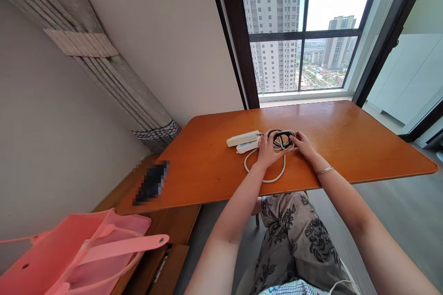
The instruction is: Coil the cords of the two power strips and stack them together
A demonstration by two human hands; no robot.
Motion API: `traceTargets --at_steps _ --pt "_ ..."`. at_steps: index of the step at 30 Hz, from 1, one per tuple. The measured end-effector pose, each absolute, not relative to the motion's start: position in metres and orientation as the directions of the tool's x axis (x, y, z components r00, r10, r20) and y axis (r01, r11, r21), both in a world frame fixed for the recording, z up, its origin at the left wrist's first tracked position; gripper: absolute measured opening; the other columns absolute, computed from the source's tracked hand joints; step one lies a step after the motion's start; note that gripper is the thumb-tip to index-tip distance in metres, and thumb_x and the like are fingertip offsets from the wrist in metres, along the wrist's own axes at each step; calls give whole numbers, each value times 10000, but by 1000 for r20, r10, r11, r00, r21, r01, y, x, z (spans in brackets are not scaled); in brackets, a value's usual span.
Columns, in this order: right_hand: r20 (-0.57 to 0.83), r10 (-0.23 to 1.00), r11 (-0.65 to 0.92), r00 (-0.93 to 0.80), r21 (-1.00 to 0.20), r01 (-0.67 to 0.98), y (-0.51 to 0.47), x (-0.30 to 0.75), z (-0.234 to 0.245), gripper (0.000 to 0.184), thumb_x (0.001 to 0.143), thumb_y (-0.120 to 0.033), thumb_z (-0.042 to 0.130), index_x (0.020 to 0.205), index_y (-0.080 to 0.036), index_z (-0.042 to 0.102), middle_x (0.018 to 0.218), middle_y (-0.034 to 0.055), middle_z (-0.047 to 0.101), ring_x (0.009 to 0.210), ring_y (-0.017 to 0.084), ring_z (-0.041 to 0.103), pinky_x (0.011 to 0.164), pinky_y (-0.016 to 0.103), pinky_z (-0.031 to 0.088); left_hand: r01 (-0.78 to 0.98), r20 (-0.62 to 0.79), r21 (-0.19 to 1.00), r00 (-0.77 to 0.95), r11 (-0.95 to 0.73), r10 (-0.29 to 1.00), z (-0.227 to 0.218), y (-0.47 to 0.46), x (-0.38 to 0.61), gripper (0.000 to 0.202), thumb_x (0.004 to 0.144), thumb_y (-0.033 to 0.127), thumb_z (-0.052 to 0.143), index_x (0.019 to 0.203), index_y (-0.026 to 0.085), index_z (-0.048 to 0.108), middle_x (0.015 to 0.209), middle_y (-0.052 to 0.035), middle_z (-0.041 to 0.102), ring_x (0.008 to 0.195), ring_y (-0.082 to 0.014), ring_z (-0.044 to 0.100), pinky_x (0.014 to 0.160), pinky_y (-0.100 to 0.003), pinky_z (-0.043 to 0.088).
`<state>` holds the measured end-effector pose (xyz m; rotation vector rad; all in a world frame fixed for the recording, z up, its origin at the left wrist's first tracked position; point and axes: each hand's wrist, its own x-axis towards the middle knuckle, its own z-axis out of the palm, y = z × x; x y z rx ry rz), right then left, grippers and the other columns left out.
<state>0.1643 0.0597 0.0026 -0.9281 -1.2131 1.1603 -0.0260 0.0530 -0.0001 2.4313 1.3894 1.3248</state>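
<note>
On the orange wooden table (346,147) lie two white power strips (243,139) side by side, with a white cord (277,176) looping toward the near edge. Just right of them sits a coil of black cable (283,138). My left hand (267,150) grips the left side of that coil, fingers curled over it. My right hand (303,143) holds the coil's right side, fingers pinched on it. A thin bracelet (325,170) circles my right wrist.
A pink tote bag (79,253) stands at the lower left on a low wooden bench (173,230). A dark blurred object (151,183) lies at the table's left corner. A tied grey curtain (104,69) hangs along the left wall; a large window (301,32) is behind the table.
</note>
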Motion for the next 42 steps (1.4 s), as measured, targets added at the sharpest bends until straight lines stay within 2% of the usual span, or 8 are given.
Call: traceTargets --at_steps 4,9,20,25,29,32,36,42 --pt "224 974 221 -14 -967 -130 59 162 4 536 616 -650 806 863 -223 596 738 -30 581 653 138 542 582 286 477 687 650 416 234 -596 723 2 51 -26 776 729 545 788 1385 269 479 1455 -149 480 1385 -331 444 1184 -529 288" --pt "235 971 233 -35 -971 -47 58 163 4 527 675 -666 742 907 -203 647 722 -18 579 624 131 502 565 282 436 704 655 337 302 -626 692 2 47 -23 854 668 584 822 1390 271 492 1531 -170 392 1473 -370 329 1218 -593 200" --pt "243 970 243 27 -970 15 60 160 3 540 687 -732 692 801 -212 596 672 -27 533 610 127 453 551 276 407 689 639 340 329 -639 695 4 45 -20 299 905 496 623 1087 261 657 1535 -127 455 1458 -299 387 1206 -582 254" --pt "261 965 260 -28 -965 -33 53 161 6 534 697 -671 734 950 -211 636 817 2 620 716 145 522 606 268 443 687 644 362 304 -630 702 8 45 -21 231 939 448 584 1005 267 709 1461 -86 547 1428 -291 429 1187 -557 310" --pt "243 970 243 -26 -970 -29 51 161 7 514 684 -636 767 936 -210 628 817 -1 618 715 142 515 595 266 433 654 662 387 293 -650 689 9 47 -22 204 907 430 642 984 258 718 1391 -88 586 1399 -291 459 1158 -513 366" --pt "254 967 254 -12 -967 -6 52 160 6 509 671 -635 775 907 -212 620 789 -10 604 700 143 505 590 272 420 632 672 433 249 -643 698 6 49 -23 278 855 434 709 1054 242 682 1349 -105 591 1351 -290 502 1127 -491 405" --pt "302 953 302 15 -953 25 56 160 4 506 642 -632 790 844 -212 594 765 -19 589 705 143 497 649 288 428 607 678 504 164 -615 717 2 52 -23 522 748 472 804 1156 217 601 1328 -133 565 1277 -289 553 1071 -465 457" --pt "364 931 356 32 -923 147 60 158 -1 473 655 -634 757 750 -228 533 693 -31 546 670 145 468 624 288 398 666 638 519 116 -536 761 -6 56 -23 817 666 528 842 1331 225 478 1496 -194 450 1426 -353 416 1147 -540 341"
